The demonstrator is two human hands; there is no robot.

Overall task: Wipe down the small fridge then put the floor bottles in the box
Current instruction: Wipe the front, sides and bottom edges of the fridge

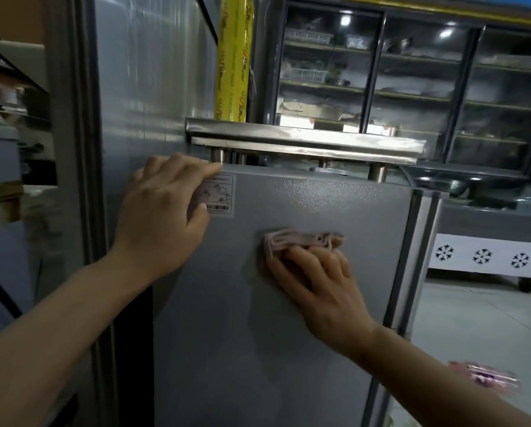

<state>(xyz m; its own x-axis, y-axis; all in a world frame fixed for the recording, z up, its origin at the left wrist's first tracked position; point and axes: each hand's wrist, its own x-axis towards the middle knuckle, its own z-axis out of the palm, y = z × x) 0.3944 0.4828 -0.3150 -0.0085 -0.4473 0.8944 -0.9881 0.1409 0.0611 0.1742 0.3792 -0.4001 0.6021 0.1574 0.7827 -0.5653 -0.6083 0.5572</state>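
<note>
Wiping step in hand: right hand presses a folded pink cloth flat against the grey side panel of the fridge, about mid-width, in the upper part of the panel. Fingers lie spread over the cloth's lower edge, only lightly bent; cloth and fingertips are motion-blurred, so a stroke is likely under way. Left hand rests open on the panel's upper left corner, fingers straight, thumb on a white label, apparently bracing the body. The two hands are well apart, with bare panel between them.

Low at the right edge, a blurred pink-and-white item near the floor; cannot tell what it is. No bottles or box show in view, so the second part of the task looks not yet begun.

Just above the fridge top, a steel rack on short legs stands on it. A yellow roll stands upright on the rack's left end, against a tall steel cabinet. Further right, a white chest freezer with snowflake marks; behind, a dark glass-door cabinet with shelves.

Next move, as judged: carry the cloth across the rest of the panel, toward the right edge and down, keeping flat pressure. Left hand will need to lift off the corner so label area and top edge get wiped too. Watch the rack legs near the top edge.
</note>
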